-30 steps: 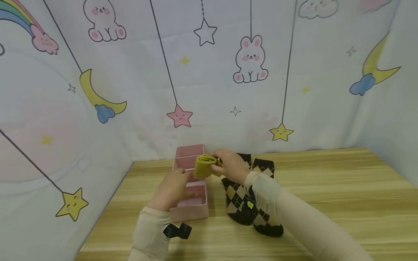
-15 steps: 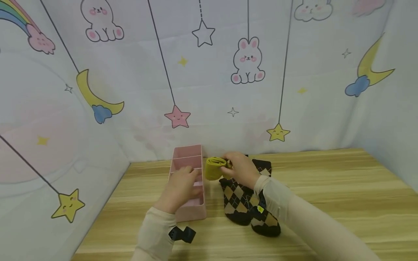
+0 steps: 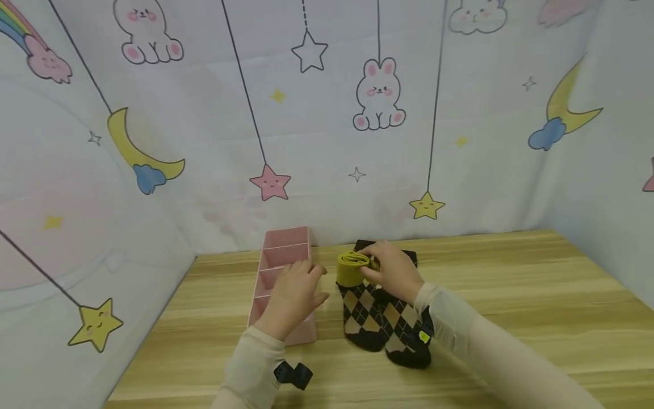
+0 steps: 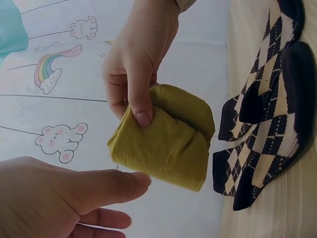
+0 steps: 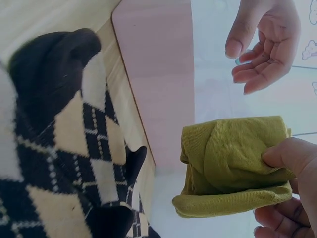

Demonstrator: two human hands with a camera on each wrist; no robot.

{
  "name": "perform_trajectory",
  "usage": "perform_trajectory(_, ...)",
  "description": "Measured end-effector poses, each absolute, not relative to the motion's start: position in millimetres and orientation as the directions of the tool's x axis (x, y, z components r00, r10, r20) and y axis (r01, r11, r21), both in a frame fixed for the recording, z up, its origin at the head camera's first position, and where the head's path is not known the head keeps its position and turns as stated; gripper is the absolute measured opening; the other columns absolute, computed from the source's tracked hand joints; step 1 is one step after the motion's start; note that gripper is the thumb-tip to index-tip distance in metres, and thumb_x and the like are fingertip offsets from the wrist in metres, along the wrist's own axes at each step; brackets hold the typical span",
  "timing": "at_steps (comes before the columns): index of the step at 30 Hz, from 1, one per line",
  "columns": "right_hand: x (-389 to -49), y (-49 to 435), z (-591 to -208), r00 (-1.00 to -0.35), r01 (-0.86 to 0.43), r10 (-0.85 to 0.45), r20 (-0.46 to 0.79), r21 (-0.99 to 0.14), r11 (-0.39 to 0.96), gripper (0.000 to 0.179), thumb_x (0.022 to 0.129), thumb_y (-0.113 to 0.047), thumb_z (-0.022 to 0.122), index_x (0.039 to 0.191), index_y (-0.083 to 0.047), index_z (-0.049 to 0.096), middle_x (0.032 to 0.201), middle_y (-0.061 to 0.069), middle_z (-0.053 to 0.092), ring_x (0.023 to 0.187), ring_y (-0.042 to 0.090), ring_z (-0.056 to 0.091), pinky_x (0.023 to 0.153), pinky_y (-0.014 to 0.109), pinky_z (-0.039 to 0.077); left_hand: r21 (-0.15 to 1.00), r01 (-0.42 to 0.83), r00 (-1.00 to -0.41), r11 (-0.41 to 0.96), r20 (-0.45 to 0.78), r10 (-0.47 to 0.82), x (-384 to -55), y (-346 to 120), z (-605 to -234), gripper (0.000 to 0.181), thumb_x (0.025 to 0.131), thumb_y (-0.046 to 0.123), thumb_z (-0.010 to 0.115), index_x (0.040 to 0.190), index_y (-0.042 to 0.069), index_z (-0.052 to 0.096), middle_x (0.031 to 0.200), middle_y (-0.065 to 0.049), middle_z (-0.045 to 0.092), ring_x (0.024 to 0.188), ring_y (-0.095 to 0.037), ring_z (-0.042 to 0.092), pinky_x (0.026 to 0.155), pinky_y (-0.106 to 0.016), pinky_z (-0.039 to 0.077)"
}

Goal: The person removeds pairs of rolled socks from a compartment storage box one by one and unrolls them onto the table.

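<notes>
A rolled-up pair of mustard-yellow socks (image 3: 349, 274) is pinched in my right hand (image 3: 395, 274), above the far end of the argyle socks. Thumb on one face and fingers behind, that hand (image 4: 141, 54) shows clearly in the left wrist view. My left hand (image 3: 293, 298) hovers over the right side of the pink box (image 3: 283, 234), fingers spread and loosely bent. In the right wrist view, the left hand (image 5: 270, 47) has nothing in it and is apart from the yellow socks (image 5: 237, 158). Two black, tan and grey argyle socks (image 3: 360, 318) lie side by side on the table.
The pink box has several compartments in a row; the left hand and forearm hide part of them. Wooden tabletop (image 3: 485, 295) surrounds the box and socks. A white curtain (image 3: 317, 130) printed with bunnies, stars and moons hangs behind the table.
The right hand has carried the yellow socks to the right, from beside the box to over the argyle socks. The left hand has drawn back from the yellow socks and shifted slightly right.
</notes>
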State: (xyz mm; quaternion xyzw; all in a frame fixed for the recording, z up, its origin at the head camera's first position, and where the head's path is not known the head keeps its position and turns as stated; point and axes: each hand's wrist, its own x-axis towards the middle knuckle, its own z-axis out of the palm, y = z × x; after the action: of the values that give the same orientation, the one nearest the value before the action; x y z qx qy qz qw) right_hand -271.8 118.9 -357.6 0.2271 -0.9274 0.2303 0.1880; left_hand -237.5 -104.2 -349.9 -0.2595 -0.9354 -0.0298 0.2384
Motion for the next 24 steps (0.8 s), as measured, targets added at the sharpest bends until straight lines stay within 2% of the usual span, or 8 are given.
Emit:
perform_trajectory(5, -268, 131, -363, -0.823, -0.503, -0.316, 0.472, -0.346, 0.792, 0.023, 0.087, -0.021, 0.07, 0.106, -0.009, 0.068, 0.091, 0.004, 0.065, 0.078, 0.014, 0.054, 0.067, 0.03, 0.047, -0.084, 0.515, -0.711, 0.853, 0.514, 0.48, -240, -101, -355, 0.034, 0.075, 0.031, 0.081, 0.1, 0.013, 0.065, 0.093, -0.003, 0.063, 0.091, -0.023, 0.062, 0.086, -0.038, 0.049)
perform_trajectory(12, -263, 144, -370, -0.828, -0.488, -0.289, 0.48, -0.363, 0.794, 0.026, 0.086, -0.021, 0.071, 0.107, -0.007, 0.068, 0.095, 0.005, 0.066, 0.079, 0.016, 0.056, 0.067, 0.03, 0.047, -0.167, 0.549, -0.615, 0.819, 0.582, 0.531, -244, -94, -365, 0.032, 0.073, 0.029, 0.082, 0.095, 0.014, 0.065, 0.088, 0.0, 0.062, 0.087, -0.018, 0.061, 0.082, -0.034, 0.049)
perform_trajectory(16, -259, 151, -373, -0.839, -0.47, -0.273, 0.47, -0.373, 0.8, 0.026, 0.086, -0.021, 0.071, 0.108, -0.006, 0.068, 0.095, 0.006, 0.065, 0.078, 0.015, 0.054, 0.066, 0.029, 0.047, -0.194, 0.555, -0.582, 0.809, 0.605, 0.544, -244, -89, -368, 0.033, 0.071, 0.029, 0.083, 0.092, 0.014, 0.064, 0.085, 0.0, 0.061, 0.085, -0.018, 0.06, 0.078, -0.032, 0.048)
perform_trajectory(24, -247, 166, -378, -0.849, -0.44, -0.244, 0.469, -0.371, 0.818, 0.027, 0.086, -0.021, 0.07, 0.107, -0.004, 0.068, 0.092, 0.004, 0.064, 0.075, 0.012, 0.051, 0.062, 0.025, 0.043, -0.206, 0.592, -0.529, 0.779, 0.63, 0.568, -243, -76, -376, 0.028, 0.073, 0.029, 0.082, 0.09, 0.015, 0.064, 0.084, 0.002, 0.061, 0.084, -0.017, 0.061, 0.083, -0.034, 0.05)
